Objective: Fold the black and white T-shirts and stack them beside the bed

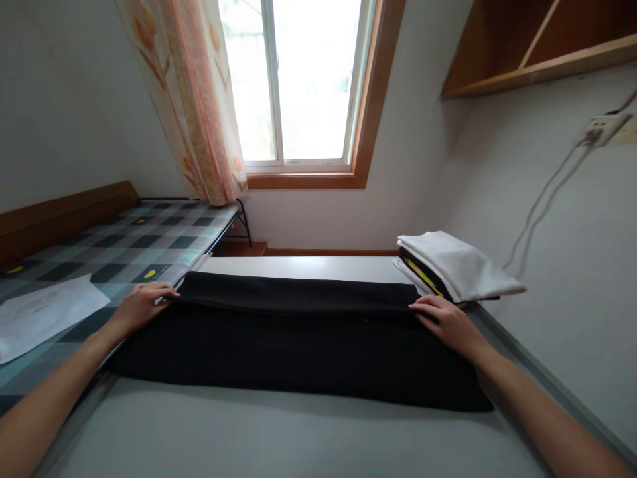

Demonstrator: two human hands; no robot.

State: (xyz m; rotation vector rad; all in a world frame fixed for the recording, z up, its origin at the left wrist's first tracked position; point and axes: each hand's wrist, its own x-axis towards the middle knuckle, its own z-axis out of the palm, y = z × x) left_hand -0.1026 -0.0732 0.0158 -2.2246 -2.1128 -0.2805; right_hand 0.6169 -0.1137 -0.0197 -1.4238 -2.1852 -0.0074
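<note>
A black cloth point(298, 352) lies spread wide across the white table point(298, 431), with a folded strip along its far side. At the left end of that strip, my left hand point(146, 304) pinches the cloth's edge between thumb and fingers. My right hand point(445, 322) grips the opposite end of the strip, fingers bent over the edge. A small reddish speck shows on the cloth right of its middle.
Folded white, black and yellow cloths point(455, 265) are stacked at the table's far right corner, by the wall. To the left stands a bed point(174, 229) with a checked cover and a paper sheet point(50, 315). A wooden shelf point(542, 73) hangs at upper right.
</note>
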